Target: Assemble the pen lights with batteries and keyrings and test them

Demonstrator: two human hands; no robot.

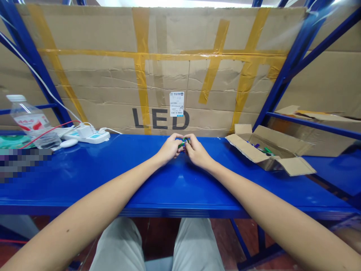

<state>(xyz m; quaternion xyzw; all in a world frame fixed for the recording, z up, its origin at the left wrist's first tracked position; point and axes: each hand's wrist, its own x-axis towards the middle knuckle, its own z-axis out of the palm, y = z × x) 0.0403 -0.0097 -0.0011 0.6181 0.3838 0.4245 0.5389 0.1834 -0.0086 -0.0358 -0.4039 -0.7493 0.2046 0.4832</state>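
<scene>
Above the blue shelf top, my left hand and my right hand meet in front of the large carton. Between their fingertips is a small shiny green metal loop that looks like a carabiner. A small purple piece hangs just under it; its kind is too small to tell. Both hands have their fingers closed in a pinch, the left on the loop's left side and the right on its right side. Fingers cover much of the loop.
An open cardboard box with small green, blue and purple pieces stands at right. On the left are a plastic bottle, a white power strip and cables. A taped carton marked LED backs the blue shelf.
</scene>
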